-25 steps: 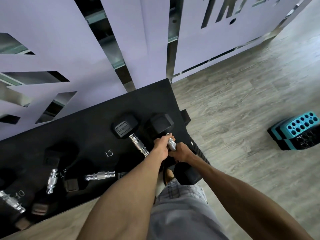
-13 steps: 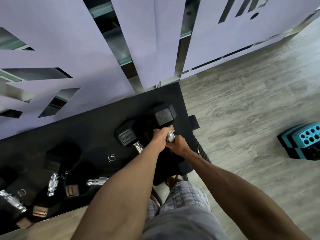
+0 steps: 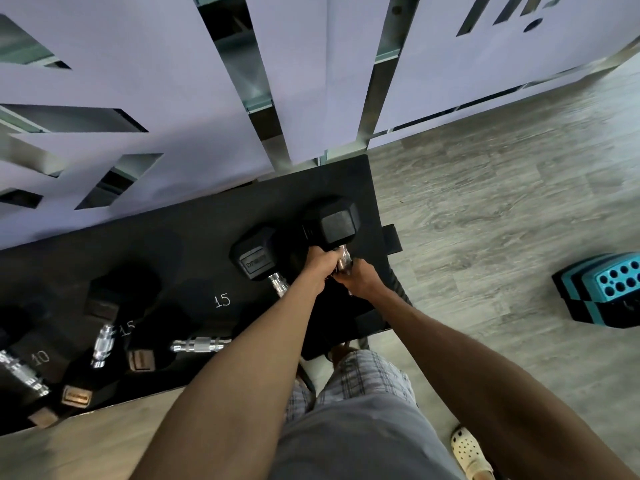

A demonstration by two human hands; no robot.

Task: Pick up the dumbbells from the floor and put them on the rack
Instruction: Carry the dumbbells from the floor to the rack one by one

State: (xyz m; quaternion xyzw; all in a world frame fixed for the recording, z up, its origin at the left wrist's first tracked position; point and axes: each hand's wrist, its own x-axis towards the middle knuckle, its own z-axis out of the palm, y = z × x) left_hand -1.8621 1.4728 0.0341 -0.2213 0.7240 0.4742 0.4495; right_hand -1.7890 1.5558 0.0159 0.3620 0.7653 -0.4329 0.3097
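A black hex dumbbell (image 3: 337,221) with a chrome handle lies at the right end of the black rack (image 3: 194,237). My left hand (image 3: 320,263) and my right hand (image 3: 358,278) are both closed around its handle, the right just nearer me. Its near head is hidden behind my hands and arms. Just left of it rests another black hex dumbbell (image 3: 256,259), its chrome handle partly behind my left forearm.
Several more dumbbells (image 3: 104,327) sit in rack slots marked 15 and 10 to the left. A purple panel wall (image 3: 138,98) rises behind the rack. A teal and black block (image 3: 609,289) lies on the wood floor at right. My foot in a pale clog (image 3: 469,453) is at bottom right.
The held dumbbell has moved up and further onto the rack top, beside the neighbouring dumbbell. Both hands stayed on its handle.
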